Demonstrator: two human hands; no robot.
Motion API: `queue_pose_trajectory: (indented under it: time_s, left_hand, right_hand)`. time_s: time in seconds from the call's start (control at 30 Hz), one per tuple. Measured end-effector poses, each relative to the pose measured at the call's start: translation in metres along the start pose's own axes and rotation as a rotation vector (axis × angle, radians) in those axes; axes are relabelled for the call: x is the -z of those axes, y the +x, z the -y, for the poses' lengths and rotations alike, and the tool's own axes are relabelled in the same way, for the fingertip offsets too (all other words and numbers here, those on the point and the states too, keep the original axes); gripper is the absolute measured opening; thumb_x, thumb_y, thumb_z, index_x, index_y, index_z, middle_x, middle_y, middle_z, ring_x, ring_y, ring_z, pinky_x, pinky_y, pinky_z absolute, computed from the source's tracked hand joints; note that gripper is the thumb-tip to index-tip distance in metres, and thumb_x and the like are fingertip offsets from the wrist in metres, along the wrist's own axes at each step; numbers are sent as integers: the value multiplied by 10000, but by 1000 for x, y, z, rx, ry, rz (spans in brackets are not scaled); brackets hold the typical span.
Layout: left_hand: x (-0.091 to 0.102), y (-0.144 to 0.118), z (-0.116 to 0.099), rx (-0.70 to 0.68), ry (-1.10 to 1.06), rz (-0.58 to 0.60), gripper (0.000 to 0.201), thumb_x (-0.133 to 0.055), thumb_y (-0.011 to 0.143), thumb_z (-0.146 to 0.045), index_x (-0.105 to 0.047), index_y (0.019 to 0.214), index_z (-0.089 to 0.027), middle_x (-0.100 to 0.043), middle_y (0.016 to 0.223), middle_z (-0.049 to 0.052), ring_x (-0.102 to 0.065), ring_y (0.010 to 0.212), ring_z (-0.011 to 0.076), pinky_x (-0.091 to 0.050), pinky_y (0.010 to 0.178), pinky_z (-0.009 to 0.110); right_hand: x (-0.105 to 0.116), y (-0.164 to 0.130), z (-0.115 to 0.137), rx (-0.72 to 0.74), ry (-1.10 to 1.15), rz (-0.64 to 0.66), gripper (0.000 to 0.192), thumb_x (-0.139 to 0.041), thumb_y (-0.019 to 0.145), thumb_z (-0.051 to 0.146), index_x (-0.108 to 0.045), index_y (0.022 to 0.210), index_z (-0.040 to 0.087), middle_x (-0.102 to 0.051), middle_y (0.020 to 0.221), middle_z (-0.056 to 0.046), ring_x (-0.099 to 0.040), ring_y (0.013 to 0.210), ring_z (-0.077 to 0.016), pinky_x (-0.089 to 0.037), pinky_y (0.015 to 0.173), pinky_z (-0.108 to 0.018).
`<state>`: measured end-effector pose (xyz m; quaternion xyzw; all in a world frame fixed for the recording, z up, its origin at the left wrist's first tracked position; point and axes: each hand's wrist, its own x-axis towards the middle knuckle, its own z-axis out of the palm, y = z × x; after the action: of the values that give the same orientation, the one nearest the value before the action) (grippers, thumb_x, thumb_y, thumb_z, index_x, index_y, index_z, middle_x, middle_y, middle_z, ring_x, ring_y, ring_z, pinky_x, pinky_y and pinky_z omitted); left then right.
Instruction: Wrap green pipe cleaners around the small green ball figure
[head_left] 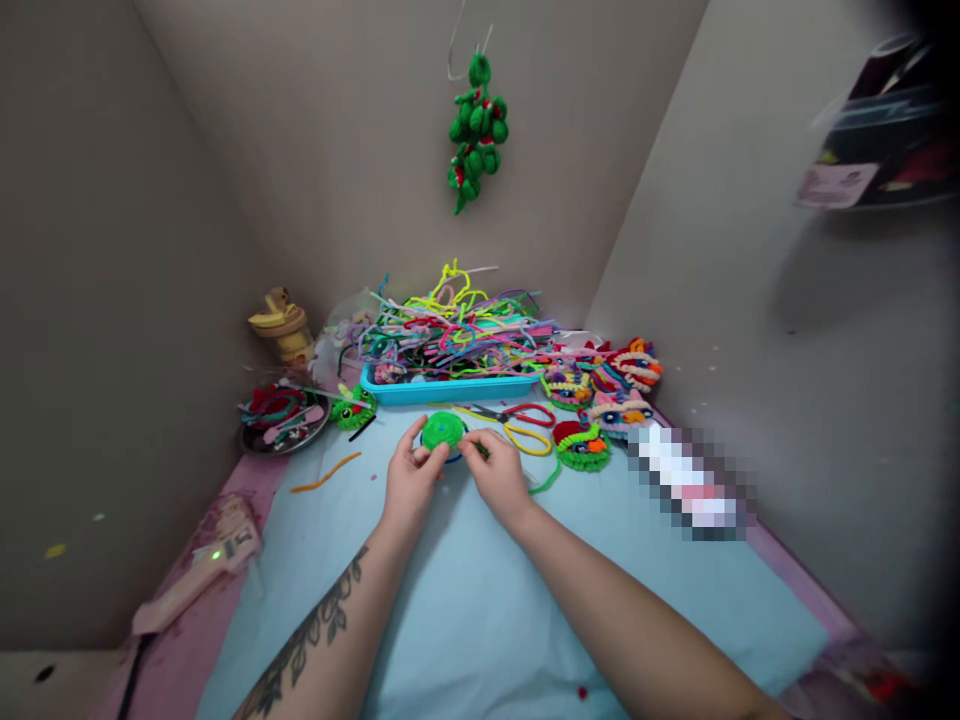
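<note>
I have the green disc (439,429) up over the blue cloth (465,620), with the tray (457,389) at its 12 o'clock. My left hand (409,474) clasps it from 8 o'clock, thumb laid along the lower edge. My right hand (498,474) comes in from 4 o'clock, fingertips pinched together at the rim; what sits between them is too small for me to make out. I read this step as close work on the disc's edge, one hand bracing, the other fingering the rim. A green strand (547,483) shows beyond the right hand, also towards 4 o'clock; I can't tell whether it joins the disc. As I judge it, the next move calls for a steady left hold and a small, precise right pinch that doesn't squash the disc. The scissors (508,417) lie near at 3 o'clock; the glue gun (202,580), its light glowing green, lies well apart at 8.
</note>
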<state>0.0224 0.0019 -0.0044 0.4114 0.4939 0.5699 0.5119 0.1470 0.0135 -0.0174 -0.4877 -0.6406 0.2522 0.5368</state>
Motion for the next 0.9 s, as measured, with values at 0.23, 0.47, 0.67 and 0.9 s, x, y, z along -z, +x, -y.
queue_pose_trajectory:
  time_s: [0.23,0.47,0.67,0.9]
  left_hand:
    - [4,2,-3,95,-102,67,680,-701,635,-416,-441,1206,-153,-417,458,-96,-317,356,33,-169,365,162]
    - [7,3,-7,63,-136,15,772,-726,612,-365,-371,1277,-199,-359,461,-119,-239,351,23,-155,361,167]
    - [5,3,-3,-2,-83,11,625,-704,632,-367,-476,1185,-187,-398,501,-97,-271,384,28,-185,370,167]
    - [4,3,0,0,-106,11,550,-704,637,-362,-491,1113,-187,-402,468,-107,-307,373,28,-210,370,146]
  right_hand:
    - [2,2,1,27,33,93,109,-517,773,195,-579,683,199,-564,682,2,-527,691,-147,-407,643,-251]
    - [3,1,2,65,55,131,100,-519,768,163,-608,768,209,-573,776,-18,-547,790,-162,-432,739,-282]
    - [-1,-1,3,10,88,83,99,-515,760,181,-584,690,194,-543,713,-5,-526,713,-147,-419,679,-264]
    - [-4,-2,-1,-69,140,75,85,-533,765,201,-579,697,181,-529,696,7,-511,679,-131,-407,649,-246]
